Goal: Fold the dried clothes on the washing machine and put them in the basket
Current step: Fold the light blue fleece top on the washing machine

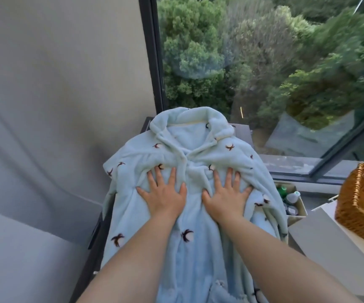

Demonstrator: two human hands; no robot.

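A pale blue fleece garment [194, 248] with a collar and small dark bird marks lies spread front-up over the dark washing machine [99, 243], collar at the far end. My left hand [164, 194] lies flat on its chest, fingers spread and straight. My right hand [227, 193] lies flat beside it on the other side of the button line, fingers also spread. A brown wicker basket [362, 206] stands at the right edge on a white surface, apart from the garment.
A grey wall runs along the left. A large window [264, 62] with trees outside fills the back. A cardboard box [294, 204] with bottles sits between the machine and the white surface [329, 248] at the right.
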